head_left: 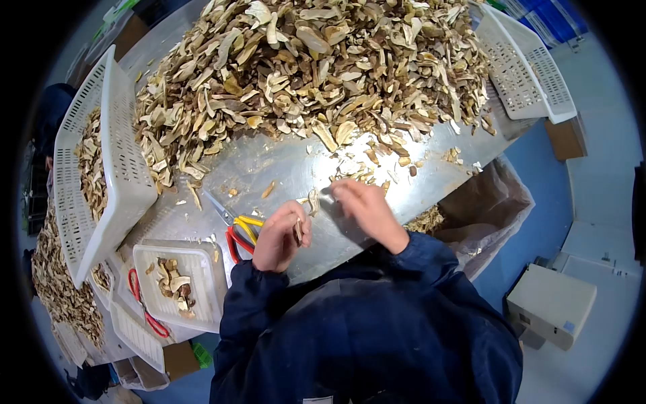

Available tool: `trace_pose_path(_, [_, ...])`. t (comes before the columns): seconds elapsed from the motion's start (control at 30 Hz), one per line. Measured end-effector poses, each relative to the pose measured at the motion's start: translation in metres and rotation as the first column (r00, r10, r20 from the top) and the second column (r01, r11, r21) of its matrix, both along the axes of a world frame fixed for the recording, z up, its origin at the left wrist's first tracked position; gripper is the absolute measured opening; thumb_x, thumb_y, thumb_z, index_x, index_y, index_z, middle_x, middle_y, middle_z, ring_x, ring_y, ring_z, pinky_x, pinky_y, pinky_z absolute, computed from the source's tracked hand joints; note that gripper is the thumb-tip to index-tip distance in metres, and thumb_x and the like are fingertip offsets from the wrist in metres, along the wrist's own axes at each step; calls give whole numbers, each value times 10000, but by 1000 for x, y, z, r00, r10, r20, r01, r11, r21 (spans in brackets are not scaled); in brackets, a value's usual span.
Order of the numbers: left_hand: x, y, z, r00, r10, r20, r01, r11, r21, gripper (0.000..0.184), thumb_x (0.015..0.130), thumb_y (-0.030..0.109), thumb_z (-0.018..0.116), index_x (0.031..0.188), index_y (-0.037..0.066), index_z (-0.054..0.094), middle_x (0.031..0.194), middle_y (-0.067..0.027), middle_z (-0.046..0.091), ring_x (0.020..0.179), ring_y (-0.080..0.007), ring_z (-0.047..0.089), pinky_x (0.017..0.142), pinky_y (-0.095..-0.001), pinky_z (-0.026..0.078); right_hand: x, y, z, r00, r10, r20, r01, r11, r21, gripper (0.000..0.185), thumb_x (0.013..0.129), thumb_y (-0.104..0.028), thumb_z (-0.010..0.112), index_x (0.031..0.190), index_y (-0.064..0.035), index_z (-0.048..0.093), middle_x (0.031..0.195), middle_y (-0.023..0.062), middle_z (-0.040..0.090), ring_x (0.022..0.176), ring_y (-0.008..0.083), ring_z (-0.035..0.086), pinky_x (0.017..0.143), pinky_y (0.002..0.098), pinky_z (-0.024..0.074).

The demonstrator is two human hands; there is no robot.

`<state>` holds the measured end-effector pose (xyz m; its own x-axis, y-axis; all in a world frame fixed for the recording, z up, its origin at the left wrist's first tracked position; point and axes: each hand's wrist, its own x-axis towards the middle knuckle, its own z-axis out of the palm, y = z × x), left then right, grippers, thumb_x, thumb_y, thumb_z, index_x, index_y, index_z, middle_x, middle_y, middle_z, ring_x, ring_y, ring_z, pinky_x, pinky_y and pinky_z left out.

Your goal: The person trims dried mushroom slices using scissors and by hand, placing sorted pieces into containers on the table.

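Observation:
My left hand (pixel 279 234) is closed around dried mushroom slices; a brown one shows between its fingers. A pale curved mushroom slice (pixel 313 201) stands out at its fingertips. To the right, my right hand (pixel 369 213) hovers over the metal table with its fingers loosely bent and apart, and I see nothing in them. Small mushroom pieces (pixel 351 168) lie just beyond it. Beside my left wrist are scissors with red handles (pixel 237 244) and a tool with yellow handles (pixel 249 226). A large heap of dried mushroom slices (pixel 316 74) covers the far side.
A tilted white basket (pixel 128 168) holding slices stands at left, another white basket (pixel 521 67) at far right. A shallow white tray (pixel 212 286) holds pieces, with red-handled scissors (pixel 142 303) alongside. A lined bin (pixel 501 209) sits below the table's right edge (pixel 464 178).

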<state>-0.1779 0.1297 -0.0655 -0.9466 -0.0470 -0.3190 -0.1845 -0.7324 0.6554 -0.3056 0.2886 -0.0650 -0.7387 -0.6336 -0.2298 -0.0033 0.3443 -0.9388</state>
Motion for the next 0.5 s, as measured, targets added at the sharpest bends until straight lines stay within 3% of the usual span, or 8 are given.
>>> trace_pose_path(0.03, [-6,0,0,1000,-17,15,17,999,50,164,907,157,420,833,41,510,705,-38,485,572,-116,442,535,-235,341,-11,4,-1,988,-94,-125,96,995,6,249,902,-240,565,957,-15,653,666,117,626,539,177,575,544,287,453])
trace_pose_path(0.1, [-20,11,1,986,-161,46,156,983,98,177,935,182,394,853,56,488,690,2,437,545,-75,349,488,-212,293,-40,17,10,925,-160,-343,254,935,249,198,863,-221,601,882,-39,678,675,112,633,566,225,607,552,309,468])
trace_pose_path(0.2, [-35,29,-9,904,-426,33,405,879,253,178,952,203,415,879,57,486,696,19,422,553,-50,325,466,-188,254,-67,31,-14,741,-89,-666,346,900,264,135,801,-187,639,847,-63,666,729,130,646,662,323,622,587,392,488])
trace_pose_path(0.27, [-41,41,-20,796,-606,-11,582,760,288,191,956,224,449,892,48,486,698,22,405,566,-43,332,466,-172,238,-68,30,-18,702,-7,-712,313,901,300,139,791,-181,645,837,-50,644,729,128,632,655,311,611,578,386,475])
trace_pose_path(0.37, [-44,53,-38,741,-666,-93,667,711,221,172,952,213,489,962,42,512,739,13,446,596,-39,364,471,-170,243,-65,20,-20,658,63,-751,303,891,340,141,777,-178,655,817,-51,613,719,113,605,654,294,601,567,379,463])
trace_pose_path(0.4, [-44,53,-41,745,-660,-97,654,695,297,200,936,159,520,1089,30,521,791,5,483,615,-40,387,488,-169,264,-69,19,-24,653,85,-753,294,888,355,146,784,-181,655,820,-47,610,692,99,599,636,274,599,557,362,459])
trace_pose_path(0.43, [-42,53,-43,779,-620,-89,621,746,241,238,934,145,519,1139,27,507,810,5,487,627,-41,392,501,-171,275,-71,18,-27,648,107,-754,284,885,369,151,790,-183,655,823,-43,608,665,84,592,618,254,598,547,345,455])
trace_pose_path(0.5, [-40,54,-39,841,-534,-81,540,832,126,328,929,117,518,1241,21,480,849,5,496,650,-44,402,525,-174,297,-72,23,-21,865,-43,-500,200,944,264,153,833,-182,627,811,-35,593,599,33,535,532,175,534,486,295,405])
